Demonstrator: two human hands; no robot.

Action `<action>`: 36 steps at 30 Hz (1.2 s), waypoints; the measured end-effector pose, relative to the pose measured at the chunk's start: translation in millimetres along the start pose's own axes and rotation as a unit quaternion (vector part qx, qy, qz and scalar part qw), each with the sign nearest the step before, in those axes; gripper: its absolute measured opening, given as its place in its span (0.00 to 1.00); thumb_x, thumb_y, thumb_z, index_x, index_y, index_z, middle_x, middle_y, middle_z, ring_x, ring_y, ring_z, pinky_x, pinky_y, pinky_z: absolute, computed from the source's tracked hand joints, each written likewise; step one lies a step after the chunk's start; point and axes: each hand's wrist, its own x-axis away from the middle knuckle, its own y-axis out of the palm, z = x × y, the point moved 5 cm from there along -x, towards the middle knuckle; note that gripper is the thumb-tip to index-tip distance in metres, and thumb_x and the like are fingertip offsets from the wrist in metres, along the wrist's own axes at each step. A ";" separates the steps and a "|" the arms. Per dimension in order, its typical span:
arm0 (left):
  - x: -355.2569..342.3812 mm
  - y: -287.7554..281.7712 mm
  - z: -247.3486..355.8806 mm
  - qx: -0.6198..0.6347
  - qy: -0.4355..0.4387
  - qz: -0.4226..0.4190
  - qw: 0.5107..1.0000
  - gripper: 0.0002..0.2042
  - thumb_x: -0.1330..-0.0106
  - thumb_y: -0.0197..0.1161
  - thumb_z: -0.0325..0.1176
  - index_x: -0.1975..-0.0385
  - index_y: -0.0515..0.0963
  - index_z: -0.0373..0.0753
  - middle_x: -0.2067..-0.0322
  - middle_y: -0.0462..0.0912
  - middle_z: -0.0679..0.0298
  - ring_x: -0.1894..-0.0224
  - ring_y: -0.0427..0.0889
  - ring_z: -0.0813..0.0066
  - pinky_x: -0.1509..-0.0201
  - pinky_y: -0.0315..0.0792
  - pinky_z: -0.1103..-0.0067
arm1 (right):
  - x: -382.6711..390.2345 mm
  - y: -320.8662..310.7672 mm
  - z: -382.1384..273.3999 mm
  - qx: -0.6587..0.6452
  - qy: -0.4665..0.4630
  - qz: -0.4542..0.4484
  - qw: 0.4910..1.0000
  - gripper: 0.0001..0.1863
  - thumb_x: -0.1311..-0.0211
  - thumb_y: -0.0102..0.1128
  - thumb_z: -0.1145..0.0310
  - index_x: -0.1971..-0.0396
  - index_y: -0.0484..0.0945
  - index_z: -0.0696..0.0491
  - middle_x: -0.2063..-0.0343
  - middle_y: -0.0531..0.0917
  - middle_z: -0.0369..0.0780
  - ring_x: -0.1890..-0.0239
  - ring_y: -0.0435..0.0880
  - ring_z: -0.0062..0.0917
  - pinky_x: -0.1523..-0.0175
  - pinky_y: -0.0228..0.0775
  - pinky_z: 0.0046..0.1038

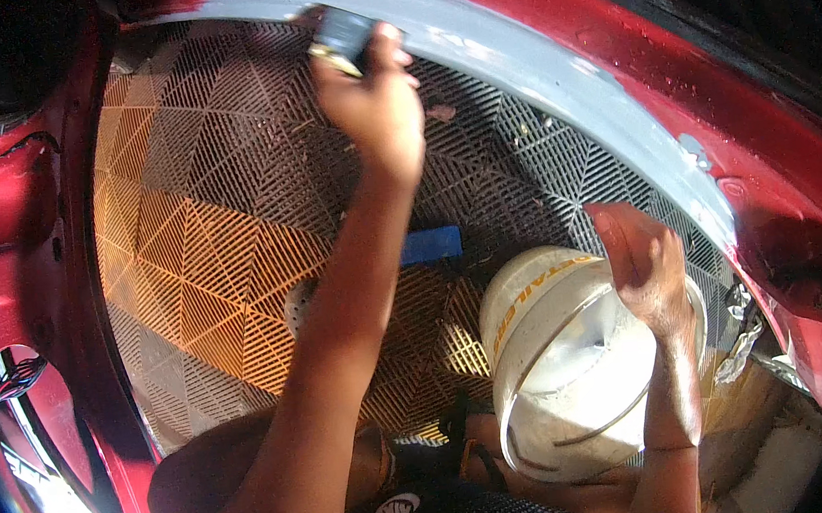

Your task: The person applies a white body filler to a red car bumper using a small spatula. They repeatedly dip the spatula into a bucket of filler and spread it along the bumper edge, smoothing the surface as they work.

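Note:
My left hand (373, 103) reaches far forward, closed around a dark sanding block (350, 35) with a pale yellowish edge. The block is at the lower edge of a curved grey-primed strip (551, 63) on a red car body panel (709, 84); motion blurs it, and its underside is hidden. Over the rim of a white bucket (541, 294) hangs my right hand (645, 270), its wet-looking fingers stretched out with nothing visible in them. The bucket leans between my legs and the panel, brightly lit inside.
A blue block (432, 245) lies on the slatted floor tiles (236, 262), which are dark grey and orange. Red car bodywork with exposed wires (13, 381) stands at the left. Crumpled silvery material (740, 350) lies right of the bucket.

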 end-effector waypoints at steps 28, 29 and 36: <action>-18.3 -11.8 8.0 -0.048 0.041 -0.025 0.998 0.16 0.30 0.68 0.27 0.54 0.66 0.33 0.70 0.79 0.62 0.80 0.78 0.81 0.83 0.73 0.84 | -2.2 1.8 -2.9 0.001 0.031 -0.014 0.999 0.08 0.30 0.60 0.70 0.59 0.85 0.57 0.64 0.88 0.47 0.62 0.88 0.45 0.57 0.80 0.37; -19.6 -12.6 10.6 -0.062 0.037 0.004 0.997 0.16 0.30 0.68 0.28 0.54 0.66 0.34 0.71 0.79 0.62 0.80 0.77 0.81 0.82 0.73 0.83 | -2.2 2.0 -2.8 0.003 0.031 -0.013 0.999 0.08 0.30 0.61 0.70 0.59 0.85 0.57 0.64 0.88 0.47 0.62 0.88 0.45 0.57 0.80 0.37; -9.8 -8.7 -1.4 -0.080 0.077 -0.038 0.993 0.14 0.29 0.67 0.28 0.53 0.68 0.33 0.68 0.84 0.59 0.78 0.83 0.79 0.87 0.73 0.85 | -3.0 -0.6 -7.4 -0.006 0.039 -0.024 0.999 0.08 0.30 0.60 0.70 0.59 0.85 0.57 0.64 0.88 0.46 0.62 0.88 0.44 0.58 0.80 0.37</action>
